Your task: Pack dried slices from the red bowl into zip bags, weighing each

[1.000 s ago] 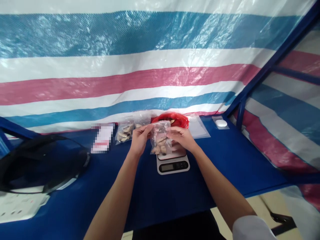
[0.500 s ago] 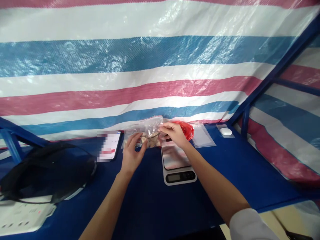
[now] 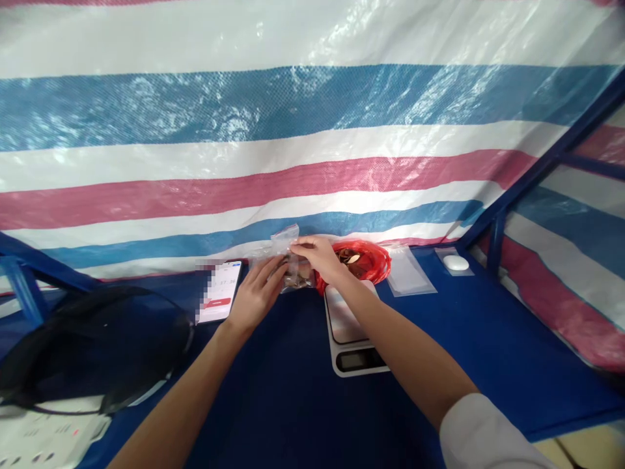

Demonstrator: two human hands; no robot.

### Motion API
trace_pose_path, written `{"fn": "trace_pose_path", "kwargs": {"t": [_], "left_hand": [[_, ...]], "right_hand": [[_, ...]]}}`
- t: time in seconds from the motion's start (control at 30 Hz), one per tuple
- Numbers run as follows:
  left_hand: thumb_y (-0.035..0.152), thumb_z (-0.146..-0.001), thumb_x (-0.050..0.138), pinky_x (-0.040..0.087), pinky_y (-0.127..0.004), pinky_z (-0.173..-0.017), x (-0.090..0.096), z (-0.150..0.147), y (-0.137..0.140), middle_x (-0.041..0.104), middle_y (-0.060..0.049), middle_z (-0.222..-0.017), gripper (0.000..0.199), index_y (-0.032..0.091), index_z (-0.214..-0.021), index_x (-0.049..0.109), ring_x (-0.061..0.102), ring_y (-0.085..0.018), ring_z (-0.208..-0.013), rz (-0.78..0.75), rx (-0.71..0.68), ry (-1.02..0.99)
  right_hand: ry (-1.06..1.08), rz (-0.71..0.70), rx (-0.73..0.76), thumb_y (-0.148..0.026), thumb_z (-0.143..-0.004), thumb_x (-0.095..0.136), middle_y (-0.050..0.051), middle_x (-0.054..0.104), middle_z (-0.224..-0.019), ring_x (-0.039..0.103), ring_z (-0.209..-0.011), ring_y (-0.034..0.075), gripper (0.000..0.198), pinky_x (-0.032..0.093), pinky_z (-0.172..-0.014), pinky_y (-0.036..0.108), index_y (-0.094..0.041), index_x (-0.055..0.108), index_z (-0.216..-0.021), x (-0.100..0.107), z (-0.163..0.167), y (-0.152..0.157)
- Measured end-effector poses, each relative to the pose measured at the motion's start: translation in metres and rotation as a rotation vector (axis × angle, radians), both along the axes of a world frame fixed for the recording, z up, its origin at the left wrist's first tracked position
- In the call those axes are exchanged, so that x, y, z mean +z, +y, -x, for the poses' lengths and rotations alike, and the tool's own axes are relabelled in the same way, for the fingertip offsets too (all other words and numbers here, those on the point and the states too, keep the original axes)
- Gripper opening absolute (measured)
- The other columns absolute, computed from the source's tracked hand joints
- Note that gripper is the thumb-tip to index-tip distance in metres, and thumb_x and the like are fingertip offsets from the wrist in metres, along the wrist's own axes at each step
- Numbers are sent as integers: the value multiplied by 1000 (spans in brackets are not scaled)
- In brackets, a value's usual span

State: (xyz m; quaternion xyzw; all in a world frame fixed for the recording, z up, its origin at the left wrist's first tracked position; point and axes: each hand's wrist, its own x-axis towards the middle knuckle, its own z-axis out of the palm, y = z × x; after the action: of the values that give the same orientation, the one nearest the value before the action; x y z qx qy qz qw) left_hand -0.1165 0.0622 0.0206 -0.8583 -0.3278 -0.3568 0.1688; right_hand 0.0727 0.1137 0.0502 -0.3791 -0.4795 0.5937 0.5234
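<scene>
The right hand (image 3: 318, 255) pinches the upper part of a clear plastic zip bag (image 3: 293, 263) between thumb and fingertips. The left hand (image 3: 256, 293) has its fingers half curled over the bag's left side; whether they have hold of it I cannot tell. Tan and brown irregular pieces (image 3: 300, 279) lie in the clear plastic, low between the two hands. Just behind the left fingers is a second clear plastic bag (image 3: 261, 254), partly hidden.

Just right of the right hand sits a crumpled red plastic bag (image 3: 379, 264) with brown slices in its mouth. Under the right forearm is a flat white scale (image 3: 342, 316) with a dark display. A phone with a white screen (image 3: 223, 290) lies just left of the left hand.

Farther right of the grip are flat clear sleeves (image 3: 411, 270), then a white oval object (image 3: 456, 262). Well left lie a black mesh item (image 3: 97, 345) and a white power strip (image 3: 58, 430).
</scene>
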Motion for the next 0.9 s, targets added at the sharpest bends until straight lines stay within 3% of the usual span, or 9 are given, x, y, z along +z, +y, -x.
{"fn": "trace_pose_path", "kwargs": {"t": [0.23,0.37,0.5,0.6,0.73,0.9], "left_hand": [[15,-99,52,55,-45,-101,10,28,11,67,-15,-132,45,19,-143,52,64,-29,-120,-27,-16,115],[17,-100,48,55,-46,-100,8,41,13,70,-12,-129,38,19,-136,60,66,-29,-116,11,33,197],[18,-100,47,57,-47,-97,1,43,15,73,-13,-122,33,18,-128,66,68,-29,-111,66,61,223],[23,-98,52,56,-48,-95,3,39,14,75,-12,-117,30,18,-123,69,69,-30,-106,61,73,209],[34,-95,59,54,-51,-95,16,34,11,75,-11,-116,32,18,-122,69,68,-31,-105,83,32,172],[39,-101,46,53,-49,-98,20,31,17,72,-13,-121,39,17,-125,66,66,-30,-113,302,84,12]], "right_hand": [[-74,18,94,-22,-80,71,3,76,-94,72,-82,20,12,64,-69,32,-18,75,-90,-2,12,8],[-319,-161,80,-24,-86,68,6,76,-111,74,-93,23,21,63,-80,36,-19,76,-104,-11,11,14],[-719,-385,21,-22,-89,64,8,78,-111,73,-105,25,24,55,-98,38,-18,77,-109,-13,6,5],[-895,-497,32,-20,-92,61,10,77,-116,71,-110,26,29,52,-101,36,-17,74,-119,-8,3,-10],[-1007,-610,33,-20,-95,57,9,72,-127,68,-117,24,32,50,-104,35,-18,71,-125,-5,1,-26],[-1031,-665,-14,-28,-100,53,10,62,-142,61,-129,23,33,46,-111,35,-18,69,-128,-5,0,-35]]}}
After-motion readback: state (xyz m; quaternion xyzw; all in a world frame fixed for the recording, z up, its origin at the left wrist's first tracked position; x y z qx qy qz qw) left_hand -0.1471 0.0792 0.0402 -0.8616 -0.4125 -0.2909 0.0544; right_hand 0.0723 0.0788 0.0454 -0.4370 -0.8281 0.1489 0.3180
